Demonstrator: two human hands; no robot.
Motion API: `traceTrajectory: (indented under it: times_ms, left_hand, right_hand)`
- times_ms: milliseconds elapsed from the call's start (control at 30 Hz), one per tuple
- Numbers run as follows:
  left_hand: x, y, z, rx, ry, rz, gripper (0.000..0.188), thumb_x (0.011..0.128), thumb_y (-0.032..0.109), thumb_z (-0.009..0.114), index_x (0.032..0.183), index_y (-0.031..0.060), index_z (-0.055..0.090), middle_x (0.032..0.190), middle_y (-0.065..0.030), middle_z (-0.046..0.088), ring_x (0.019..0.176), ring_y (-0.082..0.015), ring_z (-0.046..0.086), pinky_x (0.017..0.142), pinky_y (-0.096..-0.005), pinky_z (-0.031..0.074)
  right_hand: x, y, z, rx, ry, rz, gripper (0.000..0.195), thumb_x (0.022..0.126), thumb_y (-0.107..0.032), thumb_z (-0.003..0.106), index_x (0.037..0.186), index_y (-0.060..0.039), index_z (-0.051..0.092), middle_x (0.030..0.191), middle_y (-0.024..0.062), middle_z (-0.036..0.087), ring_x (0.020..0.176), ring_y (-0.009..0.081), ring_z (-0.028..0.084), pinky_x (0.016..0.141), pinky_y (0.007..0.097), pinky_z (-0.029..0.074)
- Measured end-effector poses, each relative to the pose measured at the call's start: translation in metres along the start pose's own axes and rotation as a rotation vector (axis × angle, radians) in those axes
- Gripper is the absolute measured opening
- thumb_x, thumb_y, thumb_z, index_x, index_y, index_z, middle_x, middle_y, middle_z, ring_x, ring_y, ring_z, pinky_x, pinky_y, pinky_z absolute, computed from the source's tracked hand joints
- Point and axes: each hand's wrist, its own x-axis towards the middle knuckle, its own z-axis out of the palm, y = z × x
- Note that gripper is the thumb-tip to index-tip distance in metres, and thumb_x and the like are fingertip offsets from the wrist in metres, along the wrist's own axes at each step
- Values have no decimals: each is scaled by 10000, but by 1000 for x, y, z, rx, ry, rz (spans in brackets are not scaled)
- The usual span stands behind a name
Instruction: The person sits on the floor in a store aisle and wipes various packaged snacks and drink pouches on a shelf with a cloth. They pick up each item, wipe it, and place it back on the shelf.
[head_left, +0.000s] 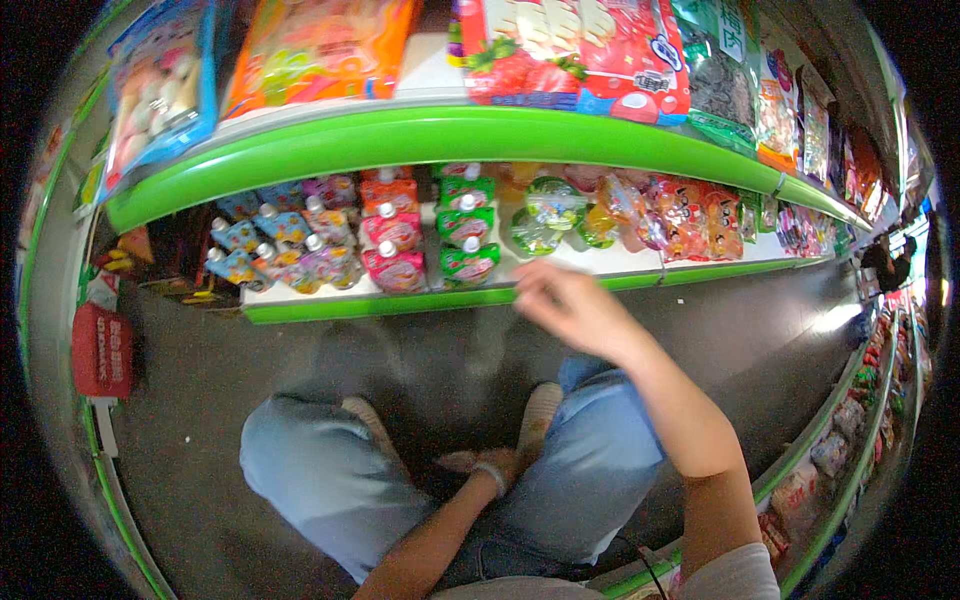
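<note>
My right hand (568, 306), blurred, hovers before the front edge of the lower shelf (390, 303). Its fingers curl loosely, and nothing shows between them. Just beyond it are green spouted pouches (469, 264) with white caps and clear round packs with green contents (551, 214). Red-pink spouted pouches (393, 268) stand left of the green ones, then blue and multicoloured pouches (281, 240). My left hand (491, 466), with a band at the wrist, hangs low between my knees beside a light shoe (538, 420); its fingers are dim and partly unclear.
An upper shelf with a green front rail (450, 135) juts out above the pouches. It bears large candy bags, including a red strawberry bag (577, 67) and an orange bag (319, 60). Stocked shelving (832, 450) runs behind at right. A red box (103, 351) stands left on the dark floor (225, 360).
</note>
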Motion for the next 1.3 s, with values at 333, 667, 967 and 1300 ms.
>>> traceTrajectory:
  times_ms: [333,667,967,1300]
  left_hand:
    - [-28,35,-69,-600,1007,389,240,771,238,629,967,112,576,810,-106,635,684,-264,621,604,-356,492]
    - [-45,33,-87,-717,980,421,246,781,212,629,972,66,580,826,-120,630,722,-236,620,656,-321,490]
    - [-56,17,-109,-1352,928,244,192,804,156,613,933,19,574,766,-49,599,623,-148,566,585,-280,463]
    - [-88,7,-130,-2133,253,690,715,871,594,239,1254,7,380,1231,-120,470,1136,-227,459,963,-347,350]
  right_hand:
    - [34,20,22,-307,289,-64,285,786,-193,606,1014,-40,528,952,149,595,893,295,577,771,393,467]
    - [67,53,73,-317,205,-53,422,714,-230,685,1048,-49,503,891,187,580,836,341,562,736,417,453]
    - [62,38,54,-297,320,91,270,792,-309,611,853,-53,553,589,144,568,577,325,583,527,397,456]
    - [8,-15,17,466,-55,225,265,846,-278,578,845,-14,560,747,-13,589,670,36,498,572,231,429]
